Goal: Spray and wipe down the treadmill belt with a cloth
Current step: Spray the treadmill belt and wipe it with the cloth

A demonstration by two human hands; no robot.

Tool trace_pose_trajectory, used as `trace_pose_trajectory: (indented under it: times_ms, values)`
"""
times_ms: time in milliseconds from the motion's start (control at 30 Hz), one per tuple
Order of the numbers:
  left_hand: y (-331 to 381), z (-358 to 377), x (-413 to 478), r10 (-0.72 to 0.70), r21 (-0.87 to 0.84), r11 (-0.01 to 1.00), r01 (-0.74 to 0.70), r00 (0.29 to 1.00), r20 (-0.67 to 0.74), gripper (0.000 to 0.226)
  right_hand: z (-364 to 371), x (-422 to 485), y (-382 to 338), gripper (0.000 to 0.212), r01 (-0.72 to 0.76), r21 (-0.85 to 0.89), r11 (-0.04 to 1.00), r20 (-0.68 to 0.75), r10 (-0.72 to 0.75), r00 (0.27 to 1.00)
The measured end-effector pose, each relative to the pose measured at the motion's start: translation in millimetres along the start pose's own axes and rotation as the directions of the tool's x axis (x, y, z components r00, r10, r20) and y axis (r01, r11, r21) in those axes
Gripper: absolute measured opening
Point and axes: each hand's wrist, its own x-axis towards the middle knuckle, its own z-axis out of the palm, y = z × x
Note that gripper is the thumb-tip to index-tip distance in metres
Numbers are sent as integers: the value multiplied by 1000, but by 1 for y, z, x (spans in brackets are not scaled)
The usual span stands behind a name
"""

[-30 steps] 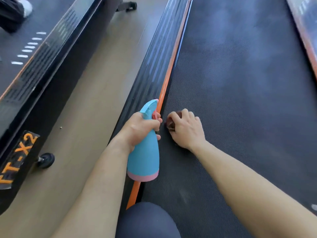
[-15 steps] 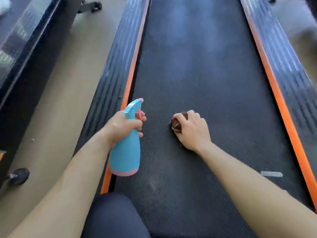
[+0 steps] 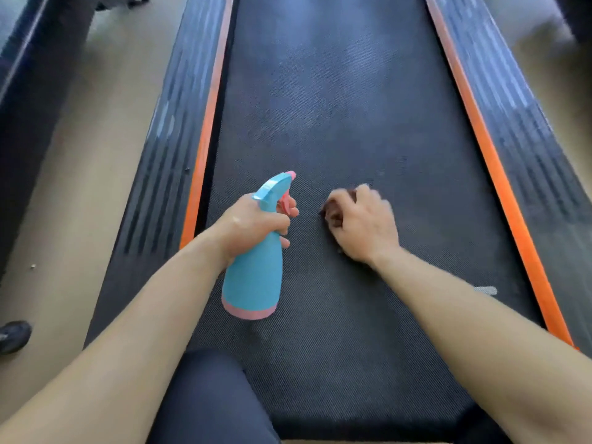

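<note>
Orange-edged rails (image 3: 182,123) flank the dark textured treadmill belt (image 3: 336,107); beige floor (image 3: 96,155) lies beside. On the belt, the right hand (image 3: 365,224) clutches a brown cloth (image 3: 333,214); above it, the left hand (image 3: 250,225) grips a blue-pink plastic spray bottle (image 3: 253,280).

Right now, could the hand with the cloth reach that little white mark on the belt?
Probably yes: the right hand grips the cloth on the belt, and the white mark lies beside that forearm, nothing between.

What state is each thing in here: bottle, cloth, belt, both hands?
Treadmill belt: pale smears ahead of the hands; wetness unclear.
Spray bottle: held tilted, nozzle pointing up the belt.
Left hand: grips the bottle neck, fingers at the trigger.
Cloth: bunched, pressed onto the belt.
Right hand: fingers curled over the cloth.
</note>
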Motion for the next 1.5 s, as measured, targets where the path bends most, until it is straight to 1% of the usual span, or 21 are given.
trace_pose_trajectory:
  times_ms: [67, 167, 233, 333, 400, 433, 467, 600, 667, 733, 833, 900, 933, 967, 1033, 1100, 1133, 1233, 1300, 1400, 1500]
  values:
    - [-1, 4, 1, 8, 7, 1000, -8, 1000, 1, 45, 1, 33, 2, 38, -188, 7, 982, 16, 188, 982]
    - [-4, 7, 4, 15, 60, 998, -15, 1000, -9, 46, -1, 29, -7, 40, -223, -15, 975, 33, 223, 974]
    - [-4, 8, 4, 1, 59, 998, -1, 1000, 0, 39, -4, -7, -16, 41, -142, 3, 990, 8, 142, 990]
    - [-1, 9, 7, -18, 9, 1000, 18, 1000, -1, 42, -4, -59, -28, 44, 76, 43, 996, 38, -78, 996]
    - [1, 11, 10, -15, 13, 1000, 15, 1000, 2, 44, -3, -54, -20, 44, 190, 46, 981, 67, -193, 979]
    - [2, 12, 11, -17, 35, 999, 17, 1000, 9, 46, -1, -42, -16, 43, 197, 32, 980, 65, -199, 978]
    - [1, 13, 13, -25, 53, 998, 24, 1000, 11, 47, 2, -25, -15, 42, 162, 28, 986, 51, -163, 985]
    - [0, 12, 16, -57, 96, 994, 57, 998, -12, 36, 9, 37, -19, 40, -145, 39, 989, 72, 142, 987]
    - [1, 10, 16, -51, 103, 993, 53, 999, -20, 36, 8, 31, -23, 41, -146, 30, 989, 74, 143, 987]
    - [1, 10, 17, -64, 83, 994, 65, 998, -11, 42, 2, -5, -23, 42, -42, 27, 999, 46, 40, 998]
    - [5, 15, 22, -74, 86, 994, 72, 997, 19, 64, -8, -62, -14, 44, 203, 79, 976, 78, -209, 975]
    - [7, 19, 25, -78, 99, 992, 74, 996, 37, 65, -13, -60, 1, 45, 306, 106, 946, 138, -318, 938]
    - [6, 21, 26, -83, 105, 991, 78, 996, 46, 62, -11, -50, 6, 44, 309, 86, 947, 147, -318, 937]
    - [6, 23, 26, -90, 120, 989, 82, 994, 56, 60, -8, -35, 9, 44, 263, 64, 963, 129, -269, 954]
    - [7, 28, 27, -110, 150, 984, 98, 991, 70, 61, -2, 6, 14, 44, 63, 45, 997, 59, -66, 996]
    - [7, 33, 28, -104, 161, 983, 88, 990, 91, 63, 4, 40, 16, 43, -112, 11, 994, 60, 111, 992]
    - [7, 35, 30, -96, 164, 983, 79, 990, 101, 63, 5, 48, 16, 43, -142, -7, 990, 68, 142, 988]
    - [10, 43, 33, -89, 172, 983, 65, 986, 138, 64, -5, 16, 18, 43, -133, 6, 991, 37, 133, 990]
    - [10, 46, 33, -83, 183, 982, 51, 982, 172, 60, -17, -48, 26, 39, -106, 46, 993, 24, 105, 994]
    - [12, 48, 33, -62, 176, 984, 24, 975, 214, 50, -37, -122, 45, 34, -27, 130, 991, 74, 18, 997]
    - [12, 51, 31, -65, 194, 981, 11, 960, 273, 53, -34, -96, 59, 34, -32, 46, 998, 77, 29, 997]
